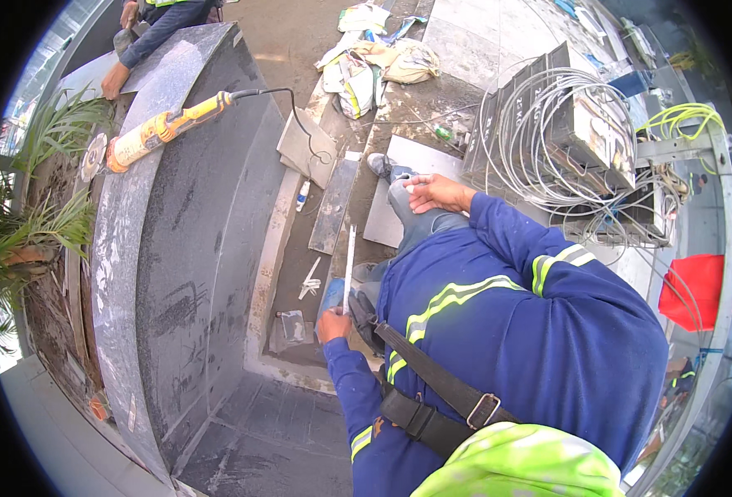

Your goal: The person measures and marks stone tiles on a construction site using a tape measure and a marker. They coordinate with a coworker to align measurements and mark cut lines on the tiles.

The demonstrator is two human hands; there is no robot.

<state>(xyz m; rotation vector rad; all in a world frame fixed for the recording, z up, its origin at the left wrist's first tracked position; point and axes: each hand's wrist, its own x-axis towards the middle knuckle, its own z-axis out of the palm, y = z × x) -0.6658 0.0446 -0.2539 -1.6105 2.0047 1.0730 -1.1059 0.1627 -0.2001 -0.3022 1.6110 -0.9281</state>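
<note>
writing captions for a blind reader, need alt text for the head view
A person in a blue work jacket crouches, left hand gripping a thin white strip, right hand on a knee, beside a curved grey stone ledge bearing a yellow angle grinder.

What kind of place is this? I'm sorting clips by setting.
Likely an outdoor construction or stone-fitting site: an angle grinder lies on a curved dark stone wall, loose cable coils sit nearby, and rubble bags lie on the ground.

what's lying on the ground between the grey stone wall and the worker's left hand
In the head view, between the stone wall and the left hand: a small grey offcut and white scraps.
</note>
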